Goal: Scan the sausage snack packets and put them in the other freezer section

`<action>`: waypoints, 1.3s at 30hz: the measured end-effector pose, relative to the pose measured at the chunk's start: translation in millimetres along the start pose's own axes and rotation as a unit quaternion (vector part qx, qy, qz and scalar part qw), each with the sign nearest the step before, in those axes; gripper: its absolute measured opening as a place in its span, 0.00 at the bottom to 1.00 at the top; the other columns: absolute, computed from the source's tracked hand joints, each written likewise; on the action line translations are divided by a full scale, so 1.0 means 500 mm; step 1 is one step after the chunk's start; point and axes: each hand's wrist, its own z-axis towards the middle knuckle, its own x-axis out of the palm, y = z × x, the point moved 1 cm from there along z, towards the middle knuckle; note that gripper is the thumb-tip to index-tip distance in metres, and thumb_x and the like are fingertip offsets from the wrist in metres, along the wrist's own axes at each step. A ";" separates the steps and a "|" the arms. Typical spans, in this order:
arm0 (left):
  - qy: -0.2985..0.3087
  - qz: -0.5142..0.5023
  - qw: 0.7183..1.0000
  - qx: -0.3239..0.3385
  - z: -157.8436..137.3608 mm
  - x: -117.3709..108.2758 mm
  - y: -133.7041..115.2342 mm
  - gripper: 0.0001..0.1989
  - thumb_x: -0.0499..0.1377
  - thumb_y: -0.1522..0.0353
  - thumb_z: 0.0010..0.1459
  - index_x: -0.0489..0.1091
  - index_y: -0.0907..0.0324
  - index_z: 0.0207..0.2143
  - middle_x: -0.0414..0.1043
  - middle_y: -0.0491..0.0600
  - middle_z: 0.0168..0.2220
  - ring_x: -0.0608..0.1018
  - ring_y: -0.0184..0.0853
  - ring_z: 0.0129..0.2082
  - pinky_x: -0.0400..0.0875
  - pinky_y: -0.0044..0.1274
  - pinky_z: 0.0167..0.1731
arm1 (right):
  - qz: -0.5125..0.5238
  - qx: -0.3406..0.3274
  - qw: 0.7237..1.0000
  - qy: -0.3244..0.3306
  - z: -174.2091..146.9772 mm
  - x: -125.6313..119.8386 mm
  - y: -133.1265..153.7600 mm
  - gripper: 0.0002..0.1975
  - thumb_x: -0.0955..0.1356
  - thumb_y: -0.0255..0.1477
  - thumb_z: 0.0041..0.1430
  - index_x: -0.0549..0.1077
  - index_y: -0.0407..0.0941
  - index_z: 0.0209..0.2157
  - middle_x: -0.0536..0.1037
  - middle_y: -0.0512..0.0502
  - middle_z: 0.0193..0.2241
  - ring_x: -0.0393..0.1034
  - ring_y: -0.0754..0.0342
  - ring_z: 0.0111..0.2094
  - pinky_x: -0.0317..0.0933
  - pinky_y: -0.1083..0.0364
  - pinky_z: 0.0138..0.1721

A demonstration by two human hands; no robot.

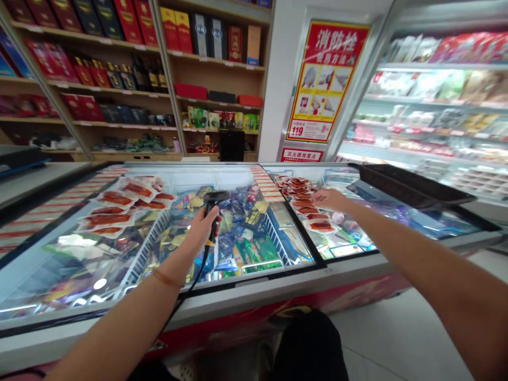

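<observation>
My left hand [205, 225] is wrapped around the handle of a black barcode scanner [216, 197], held over the glass lid of the middle freezer section. The scanner's cord [201, 269] hangs down past the front edge. My right hand [330, 200] reaches out over the right-hand lid, fingers loosely stretched towards a row of clear vacuum packs of reddish-brown meat [306, 210]. Its fingertips are at the right side of that row; whether they touch a pack is hard to make out. More vacuum-packed meat [119, 210] lies piled on the left-hand lid.
Under the glass, the chest freezer [262, 283] holds bagged goods and white wire baskets [275, 238]. Strips of orange-and-white labels [266, 184] line the lids. A black tray [413, 185] rests at the right. Behind are shelves of boxes [214, 61] and a lit fridge [432, 106].
</observation>
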 end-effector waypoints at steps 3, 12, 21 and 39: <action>0.014 0.013 1.000 0.002 -0.002 -0.016 0.004 0.25 0.67 0.49 0.46 0.62 0.56 0.35 0.69 0.40 0.24 0.68 0.26 0.14 0.62 0.20 0.13 | -0.017 0.026 0.996 0.086 -0.027 -0.015 -0.053 0.12 0.76 0.31 0.48 0.81 0.45 0.37 0.83 0.45 0.33 0.78 0.47 0.37 0.70 0.53 0.43; 0.018 0.036 0.999 0.005 -0.013 -0.019 0.001 0.26 0.66 0.48 0.47 0.61 0.56 0.34 0.69 0.39 0.24 0.68 0.26 0.14 0.62 0.20 0.12 | -0.078 0.062 0.989 0.105 -0.059 0.026 -0.083 0.20 0.75 0.27 0.48 0.78 0.44 0.45 0.78 0.35 0.51 0.74 0.41 0.51 0.66 0.50 0.54; 0.047 0.036 0.998 0.022 -0.015 -0.019 0.004 0.25 0.65 0.48 0.49 0.62 0.56 0.35 0.69 0.40 0.25 0.68 0.25 0.14 0.62 0.20 0.12 | -0.063 0.041 0.996 0.037 -0.055 0.011 -0.068 0.13 0.74 0.15 0.43 0.73 0.48 0.25 0.82 0.38 0.31 0.76 0.49 0.33 0.63 0.51 0.40; -0.026 0.002 0.999 0.018 -0.004 -0.042 -0.013 0.25 0.65 0.48 0.49 0.61 0.56 0.35 0.69 0.40 0.24 0.68 0.25 0.14 0.62 0.20 0.12 | 0.013 -0.223 0.950 -0.219 0.141 0.245 0.427 0.08 0.67 0.22 0.55 0.77 0.47 0.32 0.80 0.45 0.35 0.71 0.46 0.43 0.64 0.49 0.50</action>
